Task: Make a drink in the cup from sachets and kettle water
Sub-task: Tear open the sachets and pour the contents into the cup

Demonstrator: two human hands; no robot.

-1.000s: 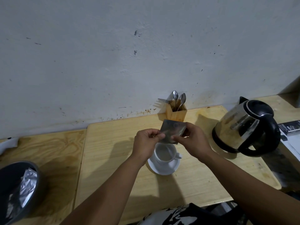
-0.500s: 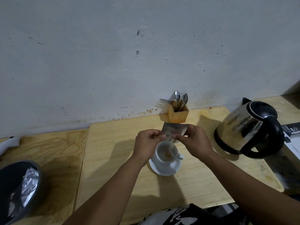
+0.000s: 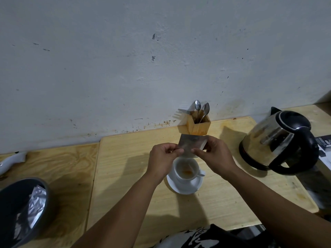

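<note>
A silvery sachet point(image 3: 193, 145) is held upended just above a white cup point(image 3: 186, 170) that stands on a white saucer point(image 3: 184, 187). My left hand point(image 3: 163, 159) pinches the sachet's left side and my right hand point(image 3: 214, 154) pinches its right side. A thin stream of brown powder falls from it into the cup, where an orange-brown heap lies on the bottom. A steel kettle point(image 3: 279, 140) with a black lid and handle stands to the right on the wooden table point(image 3: 129, 176).
A wooden holder point(image 3: 198, 125) with two spoons and a fork stands against the wall behind the cup. A dark grey bin point(image 3: 21, 208) holding foil wrappers sits at the lower left. A dark printed box point(image 3: 324, 145) lies at the right edge.
The sachet has been tipped over the cup and powder now lies in the cup's bottom, which was bare a second ago. Both hands stay on the sachet.
</note>
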